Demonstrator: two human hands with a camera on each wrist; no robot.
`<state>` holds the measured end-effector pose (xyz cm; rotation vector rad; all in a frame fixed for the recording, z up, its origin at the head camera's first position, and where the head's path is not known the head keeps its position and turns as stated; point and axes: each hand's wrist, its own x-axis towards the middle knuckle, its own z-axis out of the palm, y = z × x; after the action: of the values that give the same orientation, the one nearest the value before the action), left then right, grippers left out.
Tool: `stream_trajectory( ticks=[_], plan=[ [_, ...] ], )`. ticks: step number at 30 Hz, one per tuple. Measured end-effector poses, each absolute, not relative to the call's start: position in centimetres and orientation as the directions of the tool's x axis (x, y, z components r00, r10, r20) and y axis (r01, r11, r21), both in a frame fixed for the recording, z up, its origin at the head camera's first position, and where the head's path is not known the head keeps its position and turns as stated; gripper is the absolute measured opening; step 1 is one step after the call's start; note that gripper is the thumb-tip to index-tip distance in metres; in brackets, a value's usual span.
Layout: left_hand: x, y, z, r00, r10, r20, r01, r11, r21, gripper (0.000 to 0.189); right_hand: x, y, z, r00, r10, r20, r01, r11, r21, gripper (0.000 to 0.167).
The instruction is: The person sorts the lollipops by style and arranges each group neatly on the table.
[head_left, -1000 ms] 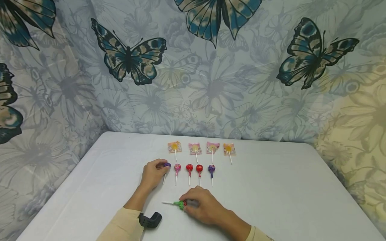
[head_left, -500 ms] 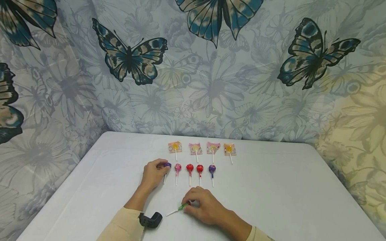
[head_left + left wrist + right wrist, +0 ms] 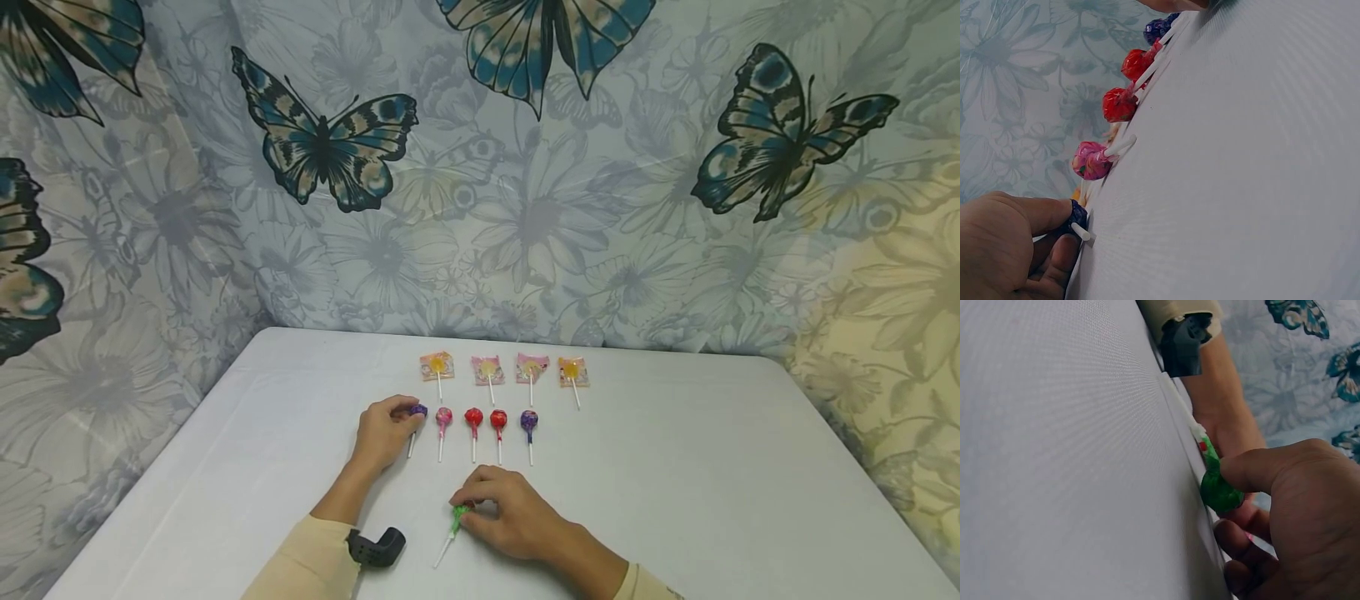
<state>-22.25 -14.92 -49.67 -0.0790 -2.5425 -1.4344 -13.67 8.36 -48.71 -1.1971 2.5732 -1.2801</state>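
Observation:
My left hand (image 3: 385,432) pinches the head of a purple-wrapped lollipop (image 3: 1077,215) at the left end of the middle row, its white stick pointing toward me. Nearer the front, my right hand (image 3: 504,510) holds a green-wrapped lollipop (image 3: 1221,490) between thumb and fingers, the stick slanting toward the front left. Right of the left hand lie a pink lollipop (image 3: 444,417), two red lollipops (image 3: 473,416) and another purple lollipop (image 3: 529,419), side by side with sticks toward me.
Behind them is a row of flat lollipops in clear printed wrappers (image 3: 437,365), orange and pink. A white cloth covers the table (image 3: 675,483). A butterfly-print curtain (image 3: 540,217) hangs at the back. A black wrist device (image 3: 377,547) sits on the left forearm.
The green lollipop has turned in my right hand, its stick swinging from pointing left to pointing toward the front. My left hand has stayed on the purple lollipop.

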Motion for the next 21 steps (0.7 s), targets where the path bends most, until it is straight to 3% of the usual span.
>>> stream_trajectory(
  ticks=[12, 21],
  plan=[
    [-22.2, -14.9, -49.8, -0.977, -0.066, 0.203, 0.138, 0.532, 0.836, 0.022, -13.6, 8.5, -48.8, -0.709, -0.608, 0.356, -0.616, 0.289, -0.733, 0.020],
    [-22.3, -14.9, -49.9, -0.975, -0.068, 0.214, 0.145, 0.535, 0.832, 0.022, -12.9, 8.1, -46.9, -0.654, -0.568, 0.499, -0.685, 0.165, -0.710, 0.024]
  ],
)
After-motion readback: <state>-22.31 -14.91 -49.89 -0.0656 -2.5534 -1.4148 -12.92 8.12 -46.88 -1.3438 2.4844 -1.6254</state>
